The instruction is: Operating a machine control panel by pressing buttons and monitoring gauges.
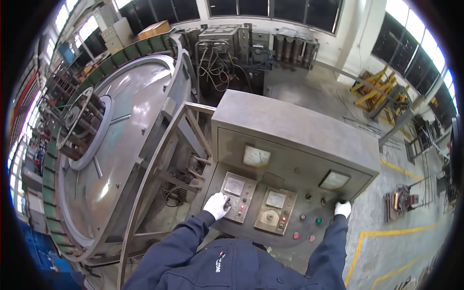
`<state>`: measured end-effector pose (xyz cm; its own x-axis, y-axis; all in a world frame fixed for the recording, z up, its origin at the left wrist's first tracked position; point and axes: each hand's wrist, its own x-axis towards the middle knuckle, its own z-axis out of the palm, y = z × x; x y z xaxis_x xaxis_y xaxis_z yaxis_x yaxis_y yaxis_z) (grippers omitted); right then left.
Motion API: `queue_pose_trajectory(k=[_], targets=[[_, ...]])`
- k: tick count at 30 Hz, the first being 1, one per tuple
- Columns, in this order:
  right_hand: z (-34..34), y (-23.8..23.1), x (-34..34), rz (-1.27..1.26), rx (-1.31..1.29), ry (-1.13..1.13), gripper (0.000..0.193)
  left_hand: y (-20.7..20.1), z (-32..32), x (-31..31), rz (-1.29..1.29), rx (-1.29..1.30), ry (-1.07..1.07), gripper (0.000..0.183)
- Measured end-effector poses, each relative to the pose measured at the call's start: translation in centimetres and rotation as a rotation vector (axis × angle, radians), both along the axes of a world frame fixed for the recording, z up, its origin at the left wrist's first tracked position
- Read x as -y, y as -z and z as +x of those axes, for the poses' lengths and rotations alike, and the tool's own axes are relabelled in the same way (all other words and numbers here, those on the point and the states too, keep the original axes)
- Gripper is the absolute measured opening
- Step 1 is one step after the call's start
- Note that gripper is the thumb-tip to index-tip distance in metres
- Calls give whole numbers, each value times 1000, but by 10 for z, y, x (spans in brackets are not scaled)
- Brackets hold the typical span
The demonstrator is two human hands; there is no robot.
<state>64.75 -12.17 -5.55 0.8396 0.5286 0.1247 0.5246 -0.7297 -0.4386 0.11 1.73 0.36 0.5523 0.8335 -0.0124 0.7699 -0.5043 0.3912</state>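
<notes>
At a grey metal control console (295, 121), my left hand (216, 206), in a white glove, is closed around a dark round knob (227, 205). That knob sits on the left controller panel (249, 194), below its small meter. A second controller panel (273, 226) with a round dial lies just to its right. At the console's right edge, my white-gloved right hand (343, 209) has its fingers curled at a black knob (342, 202), which the glove partly hides. Near it are a green button (319, 220) and a red button (311, 239). Two gauges, one of them the left gauge (256, 156), face me above.
A large round metal turntable (130, 113) fills the left side, behind a metal guard rail (162, 157). Beyond the console stands machinery with tangled hoses (212, 67). Yellow frames (374, 89) and yellow floor lines (396, 231) are on the right.
</notes>
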Motion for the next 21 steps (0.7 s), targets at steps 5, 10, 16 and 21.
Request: queue_pose_trajectory(k=[5, 10, 16, 21], targets=[[-18, -27, -2, -2, 0, -292, 31, -4, -4, 6, -16, -11, -33, 30], [-13, -21, 12, -42, 75, -279, 37, 0, -1, 3, -21, 17, -7, 31], [-24, -33, 13, -100, 143, -372, 44, -3, -4, 3, -6, 25, -15, 25], [-11, -25, 22, -226, 308, -451, 47, -4, -1, 2, 6, 38, 2, 24]])
